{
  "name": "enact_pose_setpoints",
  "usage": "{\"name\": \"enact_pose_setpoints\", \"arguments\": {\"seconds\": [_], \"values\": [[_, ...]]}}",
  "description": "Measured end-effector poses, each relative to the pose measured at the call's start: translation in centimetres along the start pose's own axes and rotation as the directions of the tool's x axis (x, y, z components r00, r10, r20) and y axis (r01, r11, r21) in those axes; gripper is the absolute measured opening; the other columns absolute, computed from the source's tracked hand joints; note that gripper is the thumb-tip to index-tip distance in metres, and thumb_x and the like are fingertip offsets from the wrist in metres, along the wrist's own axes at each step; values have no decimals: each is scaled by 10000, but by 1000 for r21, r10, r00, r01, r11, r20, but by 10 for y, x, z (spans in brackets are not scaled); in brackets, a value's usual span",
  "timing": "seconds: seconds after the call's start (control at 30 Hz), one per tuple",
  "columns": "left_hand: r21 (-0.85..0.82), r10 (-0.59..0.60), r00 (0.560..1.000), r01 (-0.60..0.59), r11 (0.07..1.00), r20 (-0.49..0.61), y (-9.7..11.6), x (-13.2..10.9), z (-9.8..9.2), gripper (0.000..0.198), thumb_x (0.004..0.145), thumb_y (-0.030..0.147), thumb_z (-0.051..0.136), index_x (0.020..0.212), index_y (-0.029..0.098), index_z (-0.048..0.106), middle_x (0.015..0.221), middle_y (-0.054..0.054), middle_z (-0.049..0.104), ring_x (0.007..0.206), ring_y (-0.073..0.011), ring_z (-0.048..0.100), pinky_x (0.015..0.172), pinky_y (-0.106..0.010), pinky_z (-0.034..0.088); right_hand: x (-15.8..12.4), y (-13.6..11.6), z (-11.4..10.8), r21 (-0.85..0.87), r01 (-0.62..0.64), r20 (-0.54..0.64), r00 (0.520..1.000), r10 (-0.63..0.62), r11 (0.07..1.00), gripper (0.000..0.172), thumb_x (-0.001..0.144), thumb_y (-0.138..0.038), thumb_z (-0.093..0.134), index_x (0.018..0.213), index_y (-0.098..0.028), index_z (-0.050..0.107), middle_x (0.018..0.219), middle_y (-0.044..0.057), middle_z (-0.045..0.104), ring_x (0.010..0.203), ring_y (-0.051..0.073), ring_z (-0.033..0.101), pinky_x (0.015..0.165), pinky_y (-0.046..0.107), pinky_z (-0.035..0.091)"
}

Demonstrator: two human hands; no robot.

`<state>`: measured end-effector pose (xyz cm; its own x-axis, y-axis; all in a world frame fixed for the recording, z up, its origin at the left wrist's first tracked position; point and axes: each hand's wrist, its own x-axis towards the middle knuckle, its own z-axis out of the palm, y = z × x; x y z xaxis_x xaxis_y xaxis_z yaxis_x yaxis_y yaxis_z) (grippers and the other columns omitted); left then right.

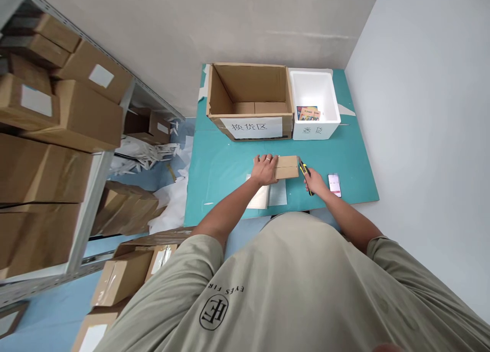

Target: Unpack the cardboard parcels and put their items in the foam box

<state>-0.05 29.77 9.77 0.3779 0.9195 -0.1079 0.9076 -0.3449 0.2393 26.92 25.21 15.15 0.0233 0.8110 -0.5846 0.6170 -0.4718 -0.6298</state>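
A small cardboard box (287, 167) lies on the green table, partly over an open notebook (260, 197). My left hand (265, 169) is closed around the box's left end, and a ring shows on one finger. In my right hand (314, 181) is a yellow and black utility knife (304, 173). Its tip points up and left, at the right end of the box; whether blade and cardboard touch I cannot tell. Right of that hand lies a phone (334, 184) with a lit screen.
A large open cardboard box (250, 128) with a written label stands at the back of the table (214, 163). Beside it a white foam box (316, 131) holds colourful flat items. Shelves (76, 224) stacked with cartons (88, 112) line the left; a white wall (429, 112) bounds the right.
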Motion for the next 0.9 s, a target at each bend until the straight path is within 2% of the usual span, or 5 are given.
{"name": "enact_pose_setpoints", "arguments": {"seconds": [0.2,0.47,0.7,0.9], "values": [[7,-10,1000,10,1000,4,4,-1,3,1110,752,489,907,1734,191,485,1568,-295,625,1423,-545,548,1291,-718,275,7,-3,3,-75,4,-27,1000,-6,997,367,1268,-458,433,1385,-205,671,1036,70,830,647,134,733,594,204,596],[4,-22,1000,22,1000,-3,3,4,6,1117,709,475,940,1698,173,517,1540,-302,633,1408,-543,558,1269,-715,289,0,-2,6,-193,27,-62,997,-40,981,328,1265,-361,418,1393,-198,672,1078,78,845,682,148,750,678,237,617],[-4,-24,1000,24,1000,11,5,3,9,1110,723,496,925,1703,189,502,1559,-301,631,1431,-555,547,1276,-723,269,-7,-10,-2,-331,13,-41,999,-28,943,356,1255,-345,424,1423,-172,686,1061,94,857,732,198,795,783,282,623],[-19,-7,1000,7,1000,12,8,2,8,1096,730,465,913,1703,181,497,1562,-310,626,1417,-553,546,1250,-708,287,-8,-17,-12,-392,19,-14,1000,-27,920,369,1254,-354,442,1425,-147,695,1060,120,863,706,202,796,760,275,599]]}}
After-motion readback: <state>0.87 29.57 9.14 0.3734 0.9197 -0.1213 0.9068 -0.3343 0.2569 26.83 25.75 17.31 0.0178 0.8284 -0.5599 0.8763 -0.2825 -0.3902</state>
